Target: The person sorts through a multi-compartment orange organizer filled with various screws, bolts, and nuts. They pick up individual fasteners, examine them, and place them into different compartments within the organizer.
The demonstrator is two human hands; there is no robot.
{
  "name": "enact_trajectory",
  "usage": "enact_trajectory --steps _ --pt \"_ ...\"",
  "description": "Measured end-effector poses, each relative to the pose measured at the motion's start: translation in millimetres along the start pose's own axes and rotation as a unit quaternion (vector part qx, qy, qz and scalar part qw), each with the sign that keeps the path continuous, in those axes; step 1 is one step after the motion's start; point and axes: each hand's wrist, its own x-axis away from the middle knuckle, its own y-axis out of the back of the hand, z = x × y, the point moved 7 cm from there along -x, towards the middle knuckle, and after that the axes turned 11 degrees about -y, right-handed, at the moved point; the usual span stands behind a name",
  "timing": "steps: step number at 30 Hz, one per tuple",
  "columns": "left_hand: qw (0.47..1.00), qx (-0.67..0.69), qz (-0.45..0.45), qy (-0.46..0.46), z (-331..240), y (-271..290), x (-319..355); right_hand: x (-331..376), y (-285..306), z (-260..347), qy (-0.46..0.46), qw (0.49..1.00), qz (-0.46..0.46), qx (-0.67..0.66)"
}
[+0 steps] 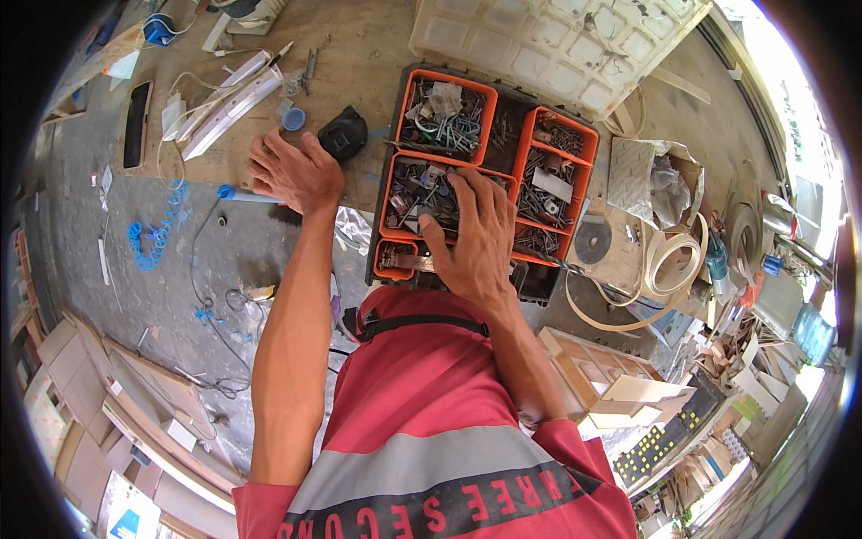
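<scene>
My right hand [476,235] reaches into an open organiser case [525,112] with orange trays, fingers spread over a tray full of small metal screws and fittings [415,193]. Whether it grips any piece is hidden under the palm. My left hand [294,171] lies flat on the edge of the wooden worktop [359,54], fingers apart, holding nothing. A black rounded tool part [342,135] sits just right of that hand, and a blue cap [294,118] lies just beyond its fingers. The case's clear lid [557,45] stands open at the far side.
White plastic strips and wires [229,99] lie on the worktop to the left. A blue coiled hose [154,235] lies on the concrete floor. To the right are a grey disc [593,241], a coil of pale edge banding [669,260] and a crumpled bag [660,180]. Wooden boxes [620,382] stand lower right.
</scene>
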Motion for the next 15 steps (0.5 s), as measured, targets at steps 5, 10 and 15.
enact_trajectory --steps 5,10,15 --pt "1.000 0.003 -0.004 -0.005 -0.7 0.3 -0.4 5.8 -4.7 2.1 -0.013 0.996 0.066 0.064" --pt "0.999 0.004 -0.012 -0.034 -2.1 1.8 -1.7 15.6 -1.7 0.7 0.007 0.996 0.077 0.054" --pt "0.999 -0.003 -0.014 -0.038 -1.6 2.1 -0.8 27.1 -4.2 4.4 0.030 0.994 0.101 0.024"
